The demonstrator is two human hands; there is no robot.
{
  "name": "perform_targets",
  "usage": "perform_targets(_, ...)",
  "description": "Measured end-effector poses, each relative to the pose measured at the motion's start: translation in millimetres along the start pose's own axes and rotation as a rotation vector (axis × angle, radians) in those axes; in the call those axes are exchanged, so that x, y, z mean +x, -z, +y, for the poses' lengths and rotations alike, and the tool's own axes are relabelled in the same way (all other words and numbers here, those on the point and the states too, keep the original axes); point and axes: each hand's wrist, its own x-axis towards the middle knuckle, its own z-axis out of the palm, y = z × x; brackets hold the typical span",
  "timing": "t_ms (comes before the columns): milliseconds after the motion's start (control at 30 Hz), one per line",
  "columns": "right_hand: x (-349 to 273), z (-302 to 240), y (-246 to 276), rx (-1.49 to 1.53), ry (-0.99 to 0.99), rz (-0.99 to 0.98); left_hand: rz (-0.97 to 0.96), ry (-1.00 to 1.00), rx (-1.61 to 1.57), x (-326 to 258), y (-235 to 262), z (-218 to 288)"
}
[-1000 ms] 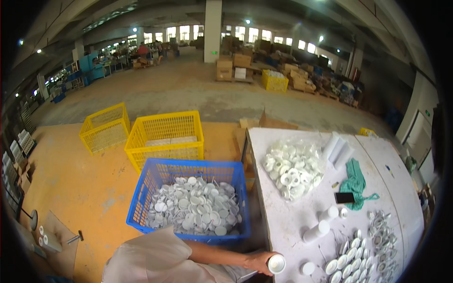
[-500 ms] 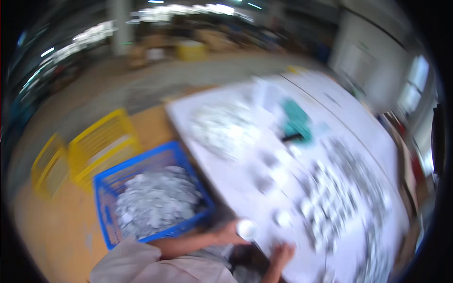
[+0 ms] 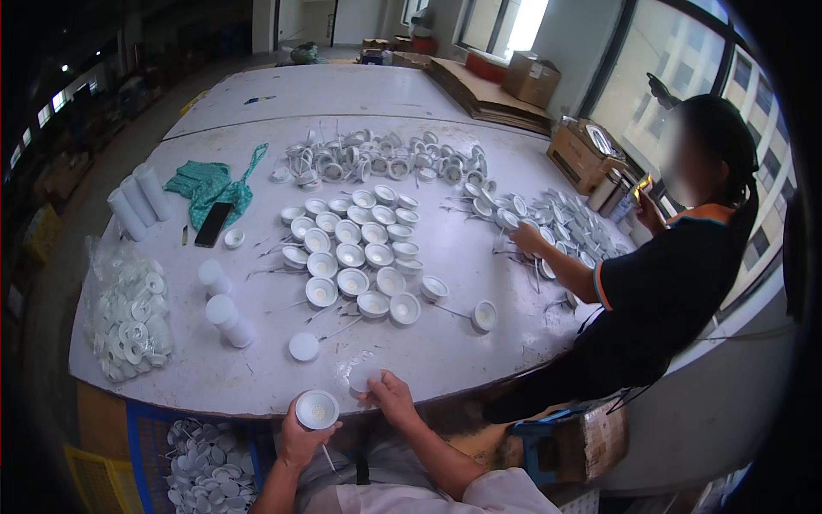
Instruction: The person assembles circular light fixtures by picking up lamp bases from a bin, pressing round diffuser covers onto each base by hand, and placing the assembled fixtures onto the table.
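My left hand (image 3: 297, 445) is closed round a white round downlight (image 3: 318, 410), its open face tilted up and a thin cable hanging below. Just to the right, above the table's near edge, my right hand (image 3: 394, 401) pinches a thin white translucent disc (image 3: 363, 381). Beyond them a downlight with a plain white face (image 3: 304, 347) lies on the table. Farther off, rows of open-faced downlights (image 3: 349, 255) rest with their cables out. Two stacks of white discs (image 3: 229, 322) stand to the left.
A clear bag of white rings (image 3: 128, 319) lies at the table's left, near a phone (image 3: 214, 224), green cloth (image 3: 205, 184) and white rolls (image 3: 147, 193). Below the edge is a blue crate (image 3: 145, 437) of white parts. A co-worker (image 3: 676, 283) reaches over more downlights at right.
My view has swung to the right, toward the table and co-worker. The left hand still holds a round white piece; the right hand now holds a disc beside it. The earlier frame is blurred.
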Motion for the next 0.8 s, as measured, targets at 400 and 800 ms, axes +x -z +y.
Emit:
perform_targets(400,-9,4,-4,-0.356,0.116,0.074,0.054,0.024,0.009,-18,2,-4)
perform_targets(800,-24,-33,-39,-0.956,1.119,-0.091,-0.177,-0.2,0.146,10,-8,15)
